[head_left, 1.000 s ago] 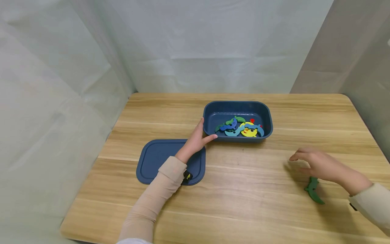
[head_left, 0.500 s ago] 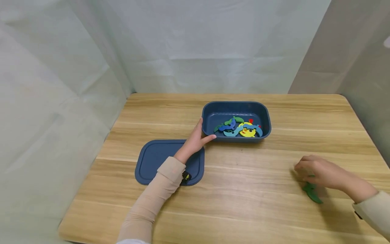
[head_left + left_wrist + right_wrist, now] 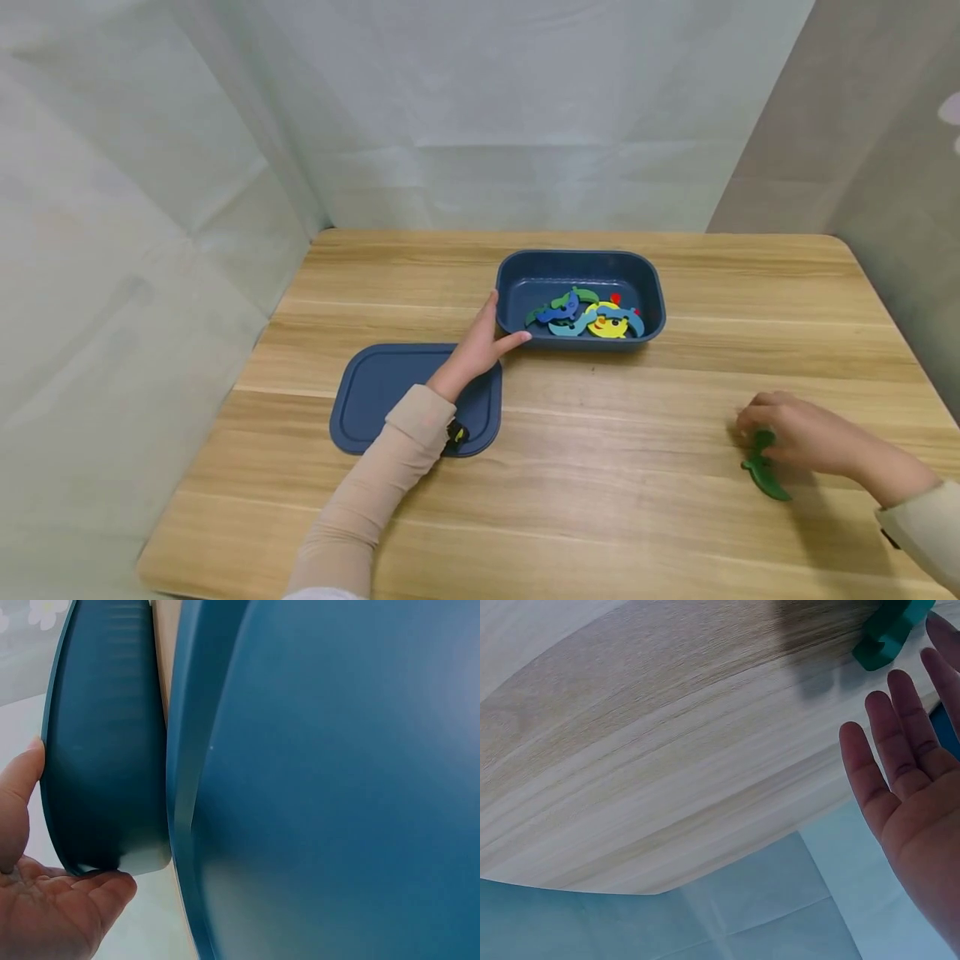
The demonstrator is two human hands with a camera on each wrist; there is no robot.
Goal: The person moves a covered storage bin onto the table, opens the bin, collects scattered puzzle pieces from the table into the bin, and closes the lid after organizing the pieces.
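Under the right hand (image 3: 798, 433), near the table's (image 3: 600, 467) right edge, lies a green piece (image 3: 763, 477); the fingers (image 3: 900, 720) are straight and spread, their tips at the piece's upper end, not closed on it. The left hand (image 3: 480, 346) rests against the left end of the box (image 3: 525, 279), thumb along its front corner and fingers straight against the wall, wrapped round nothing. Past those fingers, inside the box, lie colored pieces (image 3: 588, 315). The lid (image 3: 382, 392) lies flat beneath the left wrist, just beside the box.
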